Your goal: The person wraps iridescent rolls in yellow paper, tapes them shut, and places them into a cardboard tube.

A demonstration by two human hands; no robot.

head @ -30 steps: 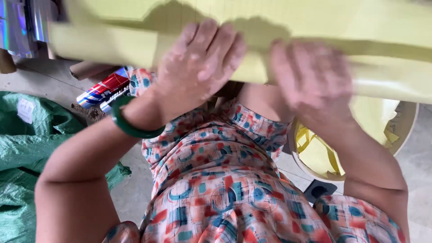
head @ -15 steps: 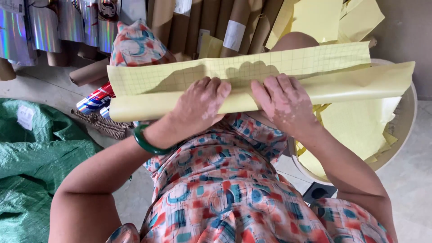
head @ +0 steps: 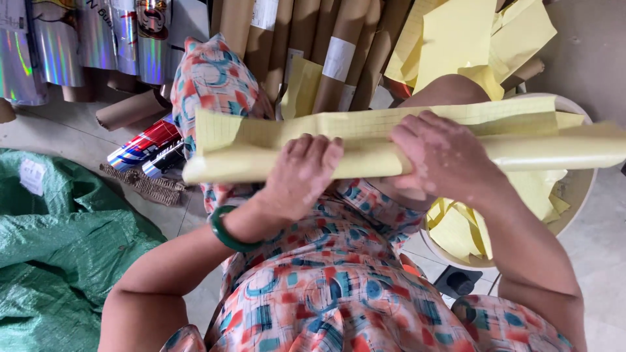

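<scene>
Yellow sheet roll held across the lap in both hands

Yellow gridded sheet (head: pixel 365 140) is seen partly rolled into a long tube, lying crosswise above the knees. Left hand (head: pixel 300 173) is closed over the roll near its middle, fingers curled on top; a green bangle (head: pixel 225 234) is worn at that wrist. Right hand (head: pixel 443 156) is pressed around the roll just beside the left, fingers wrapped over it. The 2 hands are kept close but apart. A round tub (head: pixel 574 195) filled with loose yellow sheets is placed below the roll's right end. Brown cardboard tubes (head: pixel 332 52) are stood behind, with holographic foil rolls (head: pixel 78 39) to their left. A green woven sack (head: pixel 59 261) is spread on the floor at left.
</scene>
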